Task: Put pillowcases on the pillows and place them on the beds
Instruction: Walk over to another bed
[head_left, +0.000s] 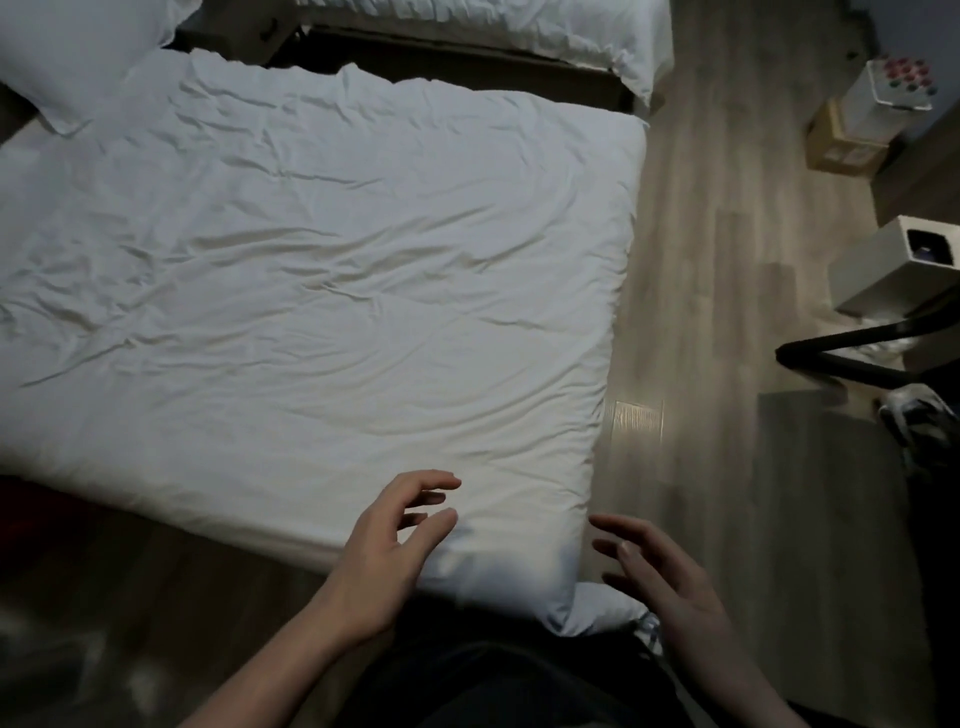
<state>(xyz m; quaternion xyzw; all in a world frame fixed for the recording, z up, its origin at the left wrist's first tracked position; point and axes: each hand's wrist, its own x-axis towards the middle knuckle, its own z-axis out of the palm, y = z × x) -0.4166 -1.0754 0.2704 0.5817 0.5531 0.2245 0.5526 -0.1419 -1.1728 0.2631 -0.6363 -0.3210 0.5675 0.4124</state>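
In the head view both hands are open and hold nothing, the left hand (395, 540) over the near corner of the bed (311, 291) and the right hand (660, 577) just beside it, while a cased pillow (78, 57) lies far up-left, nearer the left hand

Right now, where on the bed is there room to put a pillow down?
Most of the bed is bare, from the pillow at the far left corner down to both hands at the near corner. Only that pillow corner is taken.
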